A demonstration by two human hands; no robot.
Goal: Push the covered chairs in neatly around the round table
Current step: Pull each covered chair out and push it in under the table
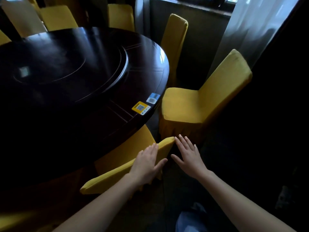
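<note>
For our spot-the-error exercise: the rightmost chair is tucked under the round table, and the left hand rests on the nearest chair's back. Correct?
No. The head view shows the rightmost chair pulled out, its seat clear of the round table. The left hand does rest on the nearest chair's back.

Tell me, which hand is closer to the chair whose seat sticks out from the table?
Right. The right hand is open just short of the skirt of that chair; the left hand lies flat on the back of the nearer chair, farther away.
</note>
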